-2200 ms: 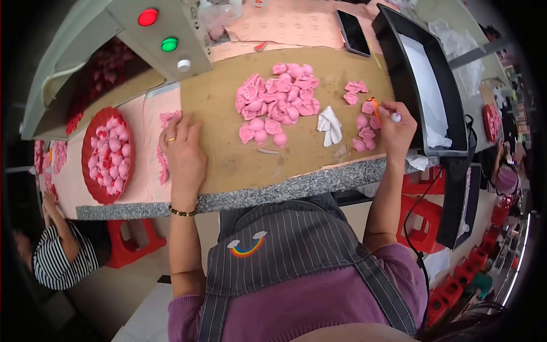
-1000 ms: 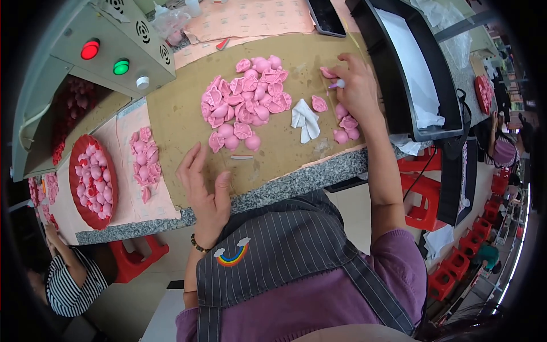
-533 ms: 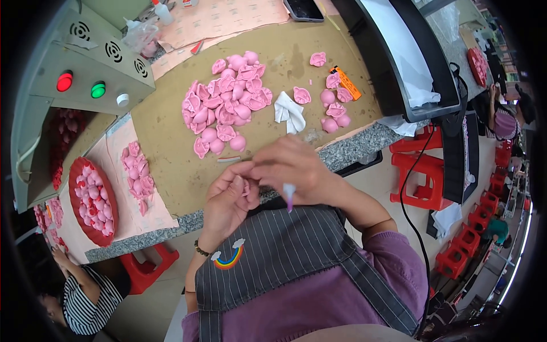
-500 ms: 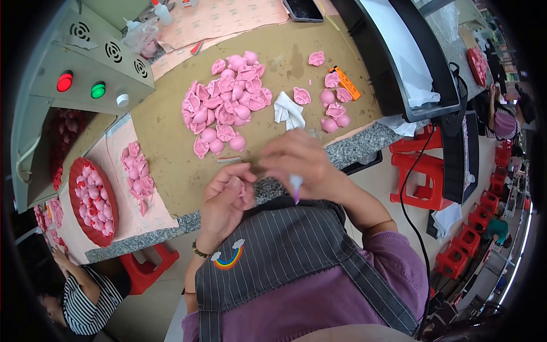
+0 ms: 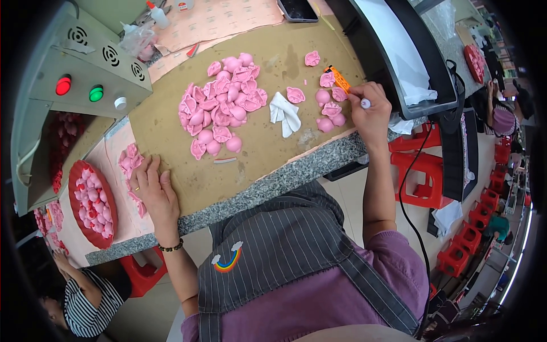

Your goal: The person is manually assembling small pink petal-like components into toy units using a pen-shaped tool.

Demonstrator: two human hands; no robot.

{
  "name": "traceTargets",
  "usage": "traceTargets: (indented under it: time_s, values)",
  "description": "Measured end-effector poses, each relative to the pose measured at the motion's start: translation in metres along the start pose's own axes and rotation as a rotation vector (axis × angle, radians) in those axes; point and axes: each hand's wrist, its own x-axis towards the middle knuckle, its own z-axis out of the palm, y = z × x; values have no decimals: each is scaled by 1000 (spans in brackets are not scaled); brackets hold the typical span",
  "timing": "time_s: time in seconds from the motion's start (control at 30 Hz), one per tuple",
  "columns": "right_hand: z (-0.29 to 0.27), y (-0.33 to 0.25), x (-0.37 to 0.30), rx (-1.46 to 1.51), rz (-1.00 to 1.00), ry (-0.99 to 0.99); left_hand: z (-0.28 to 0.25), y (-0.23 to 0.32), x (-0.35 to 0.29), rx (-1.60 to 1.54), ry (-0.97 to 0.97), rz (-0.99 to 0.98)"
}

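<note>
Beyond the left hand, a grey machine [image 5: 80,74] bears dark concentric-arc symbols above its red and green buttons. Left of that hand sits a scalloped red bowl [image 5: 81,224]. A row of pink pieces [image 5: 131,159] runs partly under the left hand [image 5: 157,196], which is open, fingers spread, at the bench's [image 5: 273,175] edge. Farther out from it lies a pink sheet [image 5: 222,20] with faint, unreadable print. Right of it spreads a pile of pink moulded shells [image 5: 219,105], then a crumpled white cloth [image 5: 285,114]. Just left of the right hand [image 5: 373,111], more pink shells [image 5: 323,98] cluster; an orange utility knife [image 5: 338,78], its dark markings illegible, reaches its fingertips. That hand grips a white-and-purple tool [image 5: 365,104].
</note>
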Motion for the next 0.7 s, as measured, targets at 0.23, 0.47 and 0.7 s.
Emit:
traceTargets:
  time_s: [0.23,0.47,0.7]
  values:
    - [-1,-1,3,-33,-3,-135,-12,23,-4,-112,70,74]
    - [-2,-2,1,-107,-43,-218,-10,83,-12,-741,-136,43]
    - [-6,-78,-24,230,-197,-320,20,139,-7,-2046,-669,-544]
